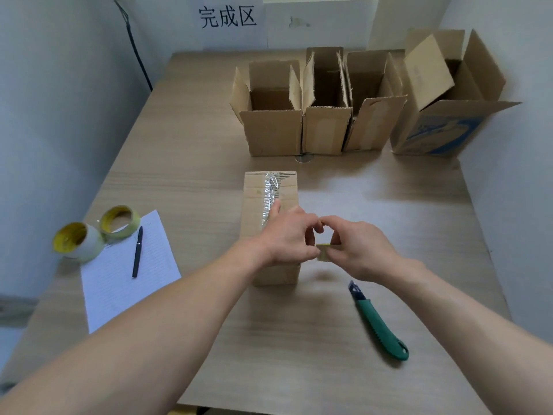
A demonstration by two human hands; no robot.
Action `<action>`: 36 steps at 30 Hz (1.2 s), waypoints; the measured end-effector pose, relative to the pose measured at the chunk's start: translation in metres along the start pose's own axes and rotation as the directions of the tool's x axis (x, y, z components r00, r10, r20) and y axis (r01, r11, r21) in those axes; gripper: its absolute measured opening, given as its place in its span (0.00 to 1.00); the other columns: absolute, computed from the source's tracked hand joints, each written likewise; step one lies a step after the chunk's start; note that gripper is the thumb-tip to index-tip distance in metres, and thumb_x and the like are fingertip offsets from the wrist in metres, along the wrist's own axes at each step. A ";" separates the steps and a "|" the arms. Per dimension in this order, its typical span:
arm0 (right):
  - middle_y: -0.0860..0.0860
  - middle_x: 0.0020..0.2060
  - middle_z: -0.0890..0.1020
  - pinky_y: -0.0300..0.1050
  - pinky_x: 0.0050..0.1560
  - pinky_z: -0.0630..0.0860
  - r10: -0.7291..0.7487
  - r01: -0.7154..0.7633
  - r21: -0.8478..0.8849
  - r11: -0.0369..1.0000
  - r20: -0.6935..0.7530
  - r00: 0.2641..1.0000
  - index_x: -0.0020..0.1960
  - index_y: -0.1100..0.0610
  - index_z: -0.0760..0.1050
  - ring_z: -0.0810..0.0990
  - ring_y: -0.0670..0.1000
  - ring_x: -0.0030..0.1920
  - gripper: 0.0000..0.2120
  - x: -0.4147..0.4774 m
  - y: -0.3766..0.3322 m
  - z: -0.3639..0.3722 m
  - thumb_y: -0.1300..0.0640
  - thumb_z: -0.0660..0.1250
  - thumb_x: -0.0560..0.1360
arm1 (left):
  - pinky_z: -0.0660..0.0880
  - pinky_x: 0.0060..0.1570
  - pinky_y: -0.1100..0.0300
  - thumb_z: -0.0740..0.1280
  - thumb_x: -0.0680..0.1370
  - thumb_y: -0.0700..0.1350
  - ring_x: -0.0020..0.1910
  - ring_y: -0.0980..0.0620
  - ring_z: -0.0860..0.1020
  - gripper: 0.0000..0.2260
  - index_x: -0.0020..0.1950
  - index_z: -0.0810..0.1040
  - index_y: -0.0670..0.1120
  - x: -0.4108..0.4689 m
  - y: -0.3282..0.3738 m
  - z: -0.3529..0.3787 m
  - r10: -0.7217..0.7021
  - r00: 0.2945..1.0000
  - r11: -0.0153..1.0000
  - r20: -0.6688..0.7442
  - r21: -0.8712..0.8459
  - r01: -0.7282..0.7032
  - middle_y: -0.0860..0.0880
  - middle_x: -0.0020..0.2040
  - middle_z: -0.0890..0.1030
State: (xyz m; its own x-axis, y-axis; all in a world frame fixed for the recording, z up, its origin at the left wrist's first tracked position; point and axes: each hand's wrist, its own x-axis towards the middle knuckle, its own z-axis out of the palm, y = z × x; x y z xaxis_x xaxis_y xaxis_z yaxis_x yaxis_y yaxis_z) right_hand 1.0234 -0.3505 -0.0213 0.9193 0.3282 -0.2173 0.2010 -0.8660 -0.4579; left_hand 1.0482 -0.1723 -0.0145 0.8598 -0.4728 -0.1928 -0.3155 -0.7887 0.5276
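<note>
**Busy Work on the Pale Wooden Counter**

A long brown cardboard box lies shut in the middle of the counter. A strip of shiny clear tape runs along its top. The left hand is over the near end of the box, with one finger stretched out on the tape. The right hand is just beside the box, on its right side. Both hands have bent fingers, and together they pinch a small tan and yellow scrap between them. The scrap is too small to tell what it is made of.

A green plastic box cutter lies on the counter near the right arm. Its blade end points toward the hands.

On the left lies a white lined sheet of paper with a thin black pen on it. A roll of yellowish tape sits at the far corner of the paper. A second, whiter roll leans right beside it.

At the back, four open brown cardboard boxes stand in a row with their flaps up. The one farthest right has blue print on its side. A white sign with black letters hangs on the wall behind them.
</note>
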 end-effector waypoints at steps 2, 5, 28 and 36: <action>0.40 0.43 0.79 0.47 0.48 0.74 0.002 -0.001 -0.023 1.000 0.044 0.999 0.64 0.42 0.72 0.79 0.51 0.49 0.17 0.005 0.001 0.001 0.48 0.66 0.76 | 0.44 0.75 0.41 0.69 0.69 0.45 0.55 0.53 0.72 0.14 0.52 0.70 0.51 -0.003 -0.003 -0.004 0.008 1.000 0.999 0.007 -0.047 -0.008 0.55 0.45 0.80; 0.42 0.45 0.81 0.44 0.46 0.71 -0.009 0.016 -0.055 0.998 0.135 0.991 0.61 0.39 0.77 0.78 0.49 0.49 0.15 0.005 0.001 0.004 0.49 0.64 0.76 | 0.45 0.75 0.45 0.67 0.65 0.47 0.51 0.52 0.71 0.17 0.51 0.67 0.51 -0.005 -0.003 -0.007 0.030 0.999 0.999 0.041 -0.022 -0.029 0.53 0.47 0.76; 0.47 0.36 0.74 0.43 0.37 0.66 0.015 -0.021 -0.299 0.954 -0.023 1.000 0.41 0.48 0.68 0.74 0.54 0.40 0.05 0.024 -0.022 0.017 0.54 0.65 0.70 | 0.49 0.71 0.39 0.69 0.70 0.48 0.55 0.47 0.69 0.17 0.53 0.65 0.47 -0.007 -0.008 0.008 0.106 0.994 0.965 -0.026 0.244 -0.096 0.50 0.50 0.70; 0.47 0.31 0.79 0.44 0.36 0.73 0.027 0.008 -0.193 0.981 0.180 0.983 0.36 0.49 0.73 0.77 0.51 0.37 0.04 0.019 -0.012 -0.009 0.55 0.67 0.67 | 0.45 0.72 0.38 0.71 0.70 0.48 0.60 0.47 0.67 0.21 0.58 0.66 0.46 -0.016 -0.004 0.004 0.135 0.988 0.941 0.072 0.302 -0.151 0.54 0.49 0.66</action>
State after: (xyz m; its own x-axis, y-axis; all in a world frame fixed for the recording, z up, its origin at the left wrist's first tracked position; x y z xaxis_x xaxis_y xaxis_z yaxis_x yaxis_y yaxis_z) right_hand 1.0417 -0.3377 -0.0119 0.8484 0.3670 -0.3816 0.2698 -0.9198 -0.2848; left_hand 1.0340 -0.1635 -0.0171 0.7780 -0.6022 -0.1788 -0.5481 -0.7898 0.2754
